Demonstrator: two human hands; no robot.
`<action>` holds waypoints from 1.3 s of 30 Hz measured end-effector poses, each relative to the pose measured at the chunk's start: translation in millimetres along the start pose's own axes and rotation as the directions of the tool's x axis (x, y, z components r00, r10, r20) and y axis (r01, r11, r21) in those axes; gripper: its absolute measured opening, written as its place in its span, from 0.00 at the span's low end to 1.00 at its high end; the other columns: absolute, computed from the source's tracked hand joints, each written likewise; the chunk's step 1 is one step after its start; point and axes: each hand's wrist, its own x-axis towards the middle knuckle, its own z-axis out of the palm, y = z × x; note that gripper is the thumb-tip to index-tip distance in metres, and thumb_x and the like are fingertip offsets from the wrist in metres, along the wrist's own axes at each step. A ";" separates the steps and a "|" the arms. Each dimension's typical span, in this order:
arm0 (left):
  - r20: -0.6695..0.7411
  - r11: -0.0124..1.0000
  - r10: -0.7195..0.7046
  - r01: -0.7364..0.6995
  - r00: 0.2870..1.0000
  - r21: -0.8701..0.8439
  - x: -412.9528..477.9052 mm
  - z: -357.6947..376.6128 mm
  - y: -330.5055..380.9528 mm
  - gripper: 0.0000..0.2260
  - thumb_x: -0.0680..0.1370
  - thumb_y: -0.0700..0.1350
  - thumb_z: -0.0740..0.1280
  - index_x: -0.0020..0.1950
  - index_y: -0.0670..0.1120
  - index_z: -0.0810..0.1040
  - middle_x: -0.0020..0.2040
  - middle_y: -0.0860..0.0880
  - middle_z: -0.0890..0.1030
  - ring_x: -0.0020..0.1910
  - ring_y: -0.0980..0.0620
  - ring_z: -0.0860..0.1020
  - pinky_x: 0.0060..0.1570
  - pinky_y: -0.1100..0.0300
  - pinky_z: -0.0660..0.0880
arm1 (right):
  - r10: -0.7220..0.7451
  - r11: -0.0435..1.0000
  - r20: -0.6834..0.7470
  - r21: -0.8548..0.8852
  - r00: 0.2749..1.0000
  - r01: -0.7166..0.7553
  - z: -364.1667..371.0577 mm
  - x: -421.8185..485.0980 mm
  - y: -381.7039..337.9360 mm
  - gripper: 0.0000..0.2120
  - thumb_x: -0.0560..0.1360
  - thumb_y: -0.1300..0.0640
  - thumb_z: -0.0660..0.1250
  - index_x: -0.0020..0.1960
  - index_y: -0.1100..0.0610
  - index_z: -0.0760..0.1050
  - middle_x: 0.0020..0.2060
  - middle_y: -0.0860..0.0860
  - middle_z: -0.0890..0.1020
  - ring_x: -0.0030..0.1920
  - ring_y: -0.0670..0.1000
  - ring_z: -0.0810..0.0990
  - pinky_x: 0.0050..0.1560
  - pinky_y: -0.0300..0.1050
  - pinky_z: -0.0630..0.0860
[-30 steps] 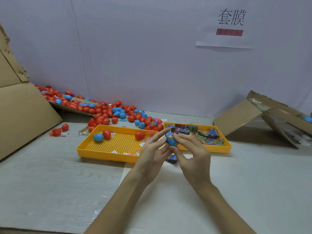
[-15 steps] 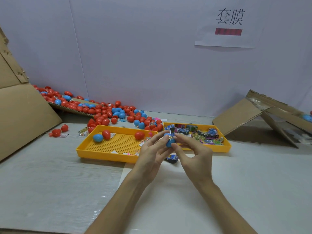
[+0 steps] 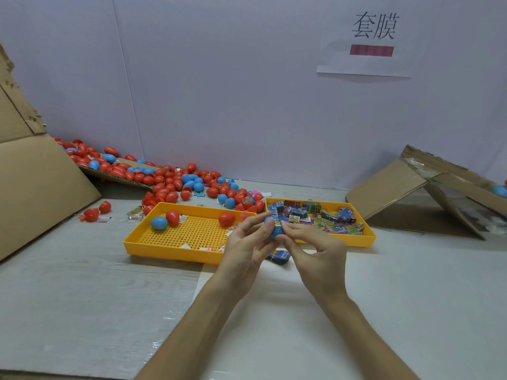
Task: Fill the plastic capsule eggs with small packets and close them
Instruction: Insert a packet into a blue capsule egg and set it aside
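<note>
A blue capsule egg (image 3: 276,229) with a printed packet sticking out of its top sits between both hands, above the gap between two trays. My left hand (image 3: 247,244) cups it from the left. My right hand (image 3: 315,255) pinches it from the right with thumb and forefinger. The left yellow tray (image 3: 153,244) holds a blue egg (image 3: 159,222) and two red eggs (image 3: 172,217). The right yellow tray (image 3: 365,238) holds several small packets (image 3: 315,215). One dark packet (image 3: 279,256) lies on the table under my hands.
A heap of red and blue eggs (image 3: 175,182) spreads behind the trays, toward a cardboard flap (image 3: 38,187) at the left. Another cardboard box (image 3: 428,187) lies tipped at the right. A white sheet (image 3: 274,311) covers the table under my forearms.
Both hands have closed tighter around the blue egg, and the packet has gone further into it. The hands stayed in about the same place.
</note>
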 end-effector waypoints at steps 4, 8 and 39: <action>0.000 1.000 0.001 -0.001 1.000 -0.013 0.7 0.0 0.2 0.15 0.71 0.42 0.73 0.57 0.42 0.82 0.50 0.42 0.86 0.52 0.44 0.85 0.43 0.59 0.82 | 0.008 1.000 -0.004 0.019 1.000 -0.008 -0.1 -0.5 0.8 0.13 0.69 0.66 0.78 0.53 0.62 0.85 0.50 0.48 0.86 0.52 0.43 0.85 0.56 0.38 0.80; -0.015 1.000 0.031 -0.031 0.999 0.000 0.9 -1.1 -0.8 0.12 0.70 0.45 0.74 0.50 0.42 0.82 0.49 0.41 0.85 0.49 0.43 0.86 0.42 0.58 0.83 | 0.154 0.970 0.041 0.186 0.987 -0.159 -0.4 1.1 -2.3 0.10 0.70 0.59 0.76 0.52 0.55 0.86 0.46 0.45 0.87 0.49 0.44 0.86 0.50 0.37 0.80; 0.043 0.935 0.162 -0.168 0.986 0.314 0.6 1.3 0.4 0.19 0.72 0.46 0.75 0.63 0.49 0.82 0.60 0.49 0.84 0.59 0.48 0.83 0.53 0.56 0.81 | 0.496 0.661 0.279 0.494 0.822 -0.566 -11.3 13.1 7.6 0.19 0.70 0.59 0.77 0.60 0.54 0.82 0.56 0.51 0.85 0.57 0.53 0.84 0.49 0.41 0.81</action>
